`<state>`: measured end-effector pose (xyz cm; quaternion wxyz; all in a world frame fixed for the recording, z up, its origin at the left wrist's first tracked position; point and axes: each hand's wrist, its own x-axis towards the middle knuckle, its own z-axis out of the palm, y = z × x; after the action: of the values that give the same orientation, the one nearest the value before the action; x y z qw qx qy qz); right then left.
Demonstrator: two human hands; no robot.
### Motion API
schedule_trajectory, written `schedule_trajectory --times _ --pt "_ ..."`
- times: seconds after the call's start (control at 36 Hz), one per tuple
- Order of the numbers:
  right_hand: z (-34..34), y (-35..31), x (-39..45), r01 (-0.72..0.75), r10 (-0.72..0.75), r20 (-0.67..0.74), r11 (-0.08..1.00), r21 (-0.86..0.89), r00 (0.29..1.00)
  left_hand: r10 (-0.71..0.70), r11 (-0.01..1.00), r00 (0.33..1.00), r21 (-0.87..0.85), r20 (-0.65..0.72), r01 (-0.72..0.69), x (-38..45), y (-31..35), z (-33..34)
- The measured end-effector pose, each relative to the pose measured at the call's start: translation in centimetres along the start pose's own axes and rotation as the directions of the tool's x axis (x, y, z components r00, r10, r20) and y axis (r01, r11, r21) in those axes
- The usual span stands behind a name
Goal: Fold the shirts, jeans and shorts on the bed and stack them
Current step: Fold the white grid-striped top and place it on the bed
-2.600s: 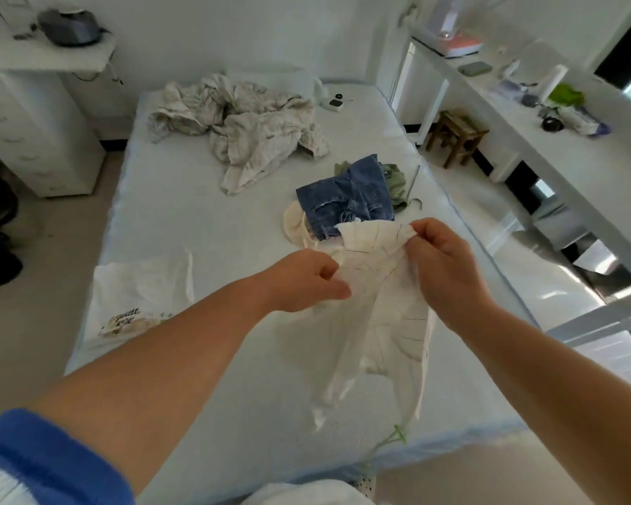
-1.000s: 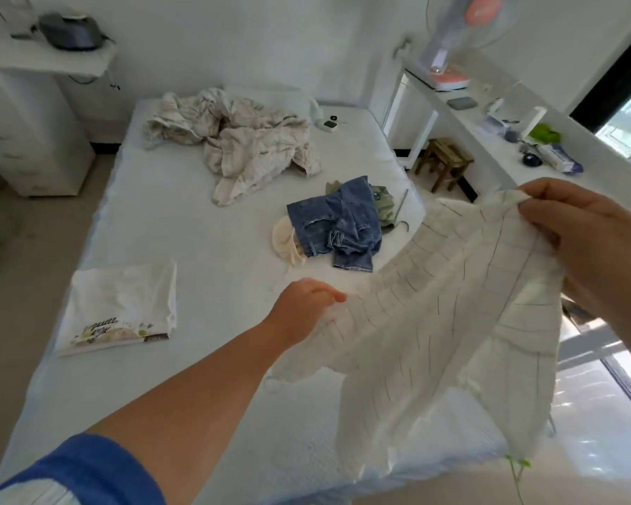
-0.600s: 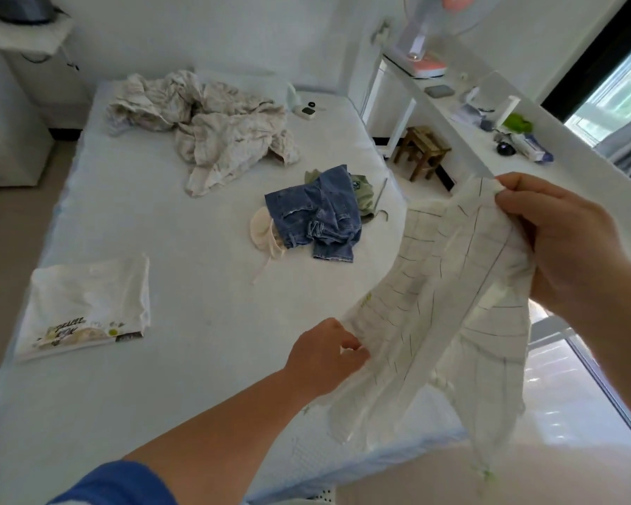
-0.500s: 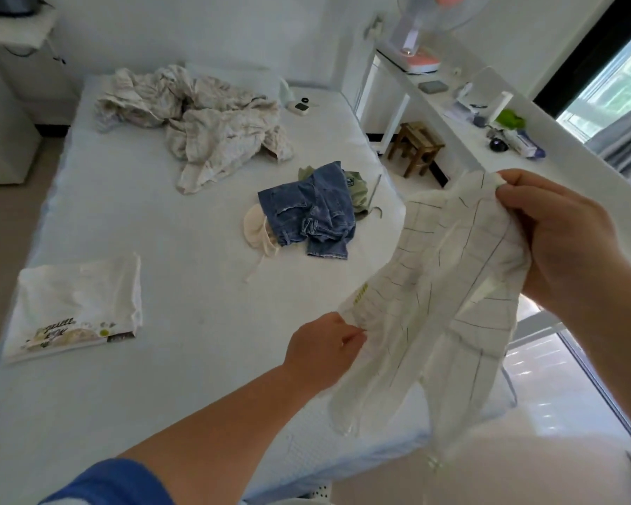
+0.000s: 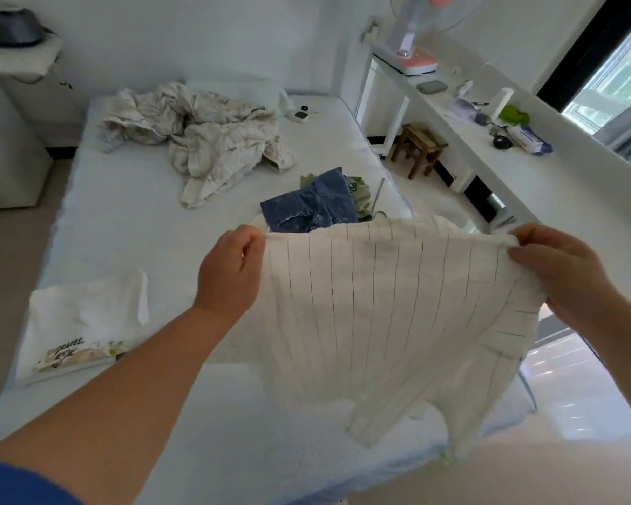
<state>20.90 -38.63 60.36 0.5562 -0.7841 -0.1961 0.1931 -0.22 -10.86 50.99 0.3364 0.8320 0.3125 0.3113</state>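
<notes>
I hold the shirt (image 5: 390,304) up in the air over the near right part of the bed (image 5: 132,220), spread wide between my hands. It is white with thin dark lines, and its lower part hangs down past the bed's near edge. My left hand (image 5: 232,273) pinches the top edge at the left corner, fingers curled round the cloth. My right hand (image 5: 561,275) grips the top edge at the right corner, thumb on top and fingers bunched in the fabric.

Just behind the shirt, on the bed's right side, lie the jeans (image 5: 310,207) in a crumpled heap, with a green garment (image 5: 361,196) touching their right side. To my left, near the bed's left edge, a folded white shirt (image 5: 84,322) with a printed strip lies flat. At the far end a rumpled blanket (image 5: 201,140) is piled. Right of the bed stand a wooden stool (image 5: 419,147) and a long white desk (image 5: 547,176), with a fan (image 5: 412,38) at its far end.
</notes>
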Motion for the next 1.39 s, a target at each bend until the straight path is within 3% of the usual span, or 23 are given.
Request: schedule_trajectory --times 0.08,0.19,0.33,0.42,0.5,0.64,0.72,0.83,0.94,1.03,1.08,1.19,1.33,1.39 --pt "-1.2 1.9 1.4 0.034 -0.036 -0.010 0.985 -0.171 0.999 0.088 0.971 0.994 0.218 0.069 -0.101 0.7 -0.5 -0.6" --pt "-2.9 4.8 3.0 0.061 -0.054 0.030 0.907 -0.417 0.998 0.074 0.969 0.985 0.222 0.158 -0.109 1.0 0.1 -0.5" --pt "-6.0 6.8 5.6 0.032 0.109 0.243 0.860 -0.509 0.964 -0.201 0.953 0.898 0.291 0.392 0.086 0.6 1.0 1.5" --pt "-8.1 8.3 7.7 0.126 0.095 0.285 0.735 -0.667 0.954 -0.289 0.937 0.816 0.323 0.500 0.134 -0.3 1.7 4.3" --pt "-10.7 10.2 9.8 0.164 0.104 0.277 0.593 -0.788 0.955 -0.297 0.942 0.804 0.296 0.515 0.158 -1.4 3.6 8.1" --pt "-16.9 13.8 12.4 0.056 0.143 0.145 0.495 -0.867 0.979 -0.268 0.963 0.815 0.129 0.513 0.235 -4.6 8.3 14.5" --pt "-19.1 14.4 13.5 0.080 0.036 0.104 0.406 -0.910 0.994 -0.221 0.969 0.813 0.024 0.539 0.247 -7.0 10.9 17.6" --pt "-19.3 14.5 15.7 0.107 -0.105 0.069 0.416 -0.903 0.992 -0.236 0.962 0.850 -0.012 0.472 0.273 -8.6 12.1 20.0" --pt "-16.1 14.9 19.1 0.135 -0.093 0.100 0.559 -0.818 0.991 -0.355 0.933 0.873 0.072 0.334 0.352 -8.3 10.0 21.1" --pt "-11.4 15.5 22.0 0.003 0.095 0.137 0.812 -0.584 0.986 -0.492 0.870 0.835 0.169 0.246 0.463 -8.7 6.8 21.7" --pt "-7.7 16.3 23.6 -0.081 0.179 0.167 0.877 -0.473 0.970 -0.582 0.813 0.787 0.184 0.205 0.553 -9.5 4.4 21.9" --pt "0.6 18.7 25.0 0.086 0.085 0.261 0.811 -0.579 0.962 -0.744 0.668 0.642 0.173 0.184 0.724 -12.2 -1.3 21.9" --pt "12.3 22.3 24.8 0.307 -0.007 0.414 0.684 -0.662 0.910 -0.871 0.492 0.467 0.281 0.152 0.824 -16.6 -9.3 21.1" --pt "17.1 23.7 24.3 0.366 -0.015 0.474 0.655 -0.661 0.881 -0.898 0.440 0.426 0.271 0.113 0.856 -18.0 -12.3 20.4"
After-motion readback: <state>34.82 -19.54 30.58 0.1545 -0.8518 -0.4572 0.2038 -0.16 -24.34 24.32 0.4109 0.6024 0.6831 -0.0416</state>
